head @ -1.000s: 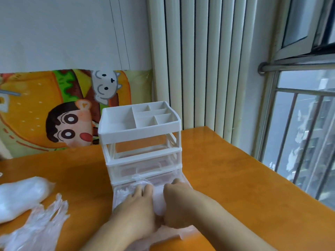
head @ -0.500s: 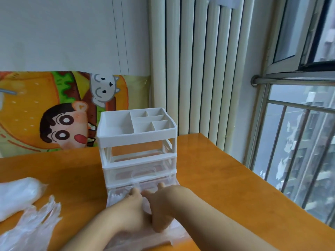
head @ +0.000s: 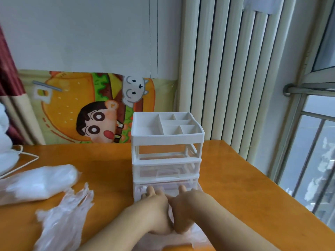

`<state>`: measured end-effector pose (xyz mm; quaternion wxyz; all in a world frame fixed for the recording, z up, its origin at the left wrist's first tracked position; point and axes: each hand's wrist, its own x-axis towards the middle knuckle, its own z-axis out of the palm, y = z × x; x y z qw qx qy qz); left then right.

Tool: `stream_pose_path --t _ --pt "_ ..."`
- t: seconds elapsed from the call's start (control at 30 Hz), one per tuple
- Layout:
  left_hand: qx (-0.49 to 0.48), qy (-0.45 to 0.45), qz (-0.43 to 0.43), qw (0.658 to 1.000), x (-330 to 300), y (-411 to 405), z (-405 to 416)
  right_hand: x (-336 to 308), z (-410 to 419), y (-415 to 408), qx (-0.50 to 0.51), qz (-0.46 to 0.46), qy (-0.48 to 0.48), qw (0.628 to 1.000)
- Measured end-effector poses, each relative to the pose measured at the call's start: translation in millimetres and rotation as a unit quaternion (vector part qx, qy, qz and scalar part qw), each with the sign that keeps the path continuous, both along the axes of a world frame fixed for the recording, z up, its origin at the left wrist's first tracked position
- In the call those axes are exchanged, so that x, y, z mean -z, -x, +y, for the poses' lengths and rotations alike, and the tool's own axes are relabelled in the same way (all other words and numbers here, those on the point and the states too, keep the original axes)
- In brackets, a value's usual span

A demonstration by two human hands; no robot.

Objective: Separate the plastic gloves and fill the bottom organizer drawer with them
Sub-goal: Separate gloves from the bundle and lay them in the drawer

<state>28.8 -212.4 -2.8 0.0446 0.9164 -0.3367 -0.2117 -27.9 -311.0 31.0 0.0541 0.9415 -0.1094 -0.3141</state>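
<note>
Your left hand (head: 155, 209) and right hand (head: 188, 205) lie side by side, touching, fingers stretched flat against the front of the bottom drawer (head: 192, 186) of the white organizer (head: 166, 136). Thin plastic (head: 197, 234) spreads beneath your wrists. On the orange table (head: 244, 196), a loose glove (head: 63, 220) lies to your left, near a bag of gloves (head: 36, 182). A cartoon poster (head: 87, 109) leans against the wall behind.

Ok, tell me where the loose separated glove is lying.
In the head view, the loose glove lies on the orange table at lower left, just in front of the bagged glove pack and left of the organizer.
</note>
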Motion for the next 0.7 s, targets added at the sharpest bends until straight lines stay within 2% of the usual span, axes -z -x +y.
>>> stream_pose_path --t 0.1,0.3,0.43,0.7 --pt "-0.033 -0.017 0.023 0.999 16.9 -4.6 -8.9 3.0 -2.7 2.4 -0.002 -0.013 -0.017 1.000" --pt "-0.076 -0.048 -0.025 0.996 22.2 -5.0 -14.6 15.5 -26.3 12.4 0.066 -0.110 -0.102 0.986" --pt "-0.075 -0.026 -0.020 0.997 24.3 -5.8 -12.7 8.3 -35.6 15.4 0.091 -0.117 -0.122 0.981" --pt "-0.047 0.038 0.003 0.998 14.0 0.3 1.3 8.0 -19.3 6.3 0.058 -0.071 -0.023 0.996"
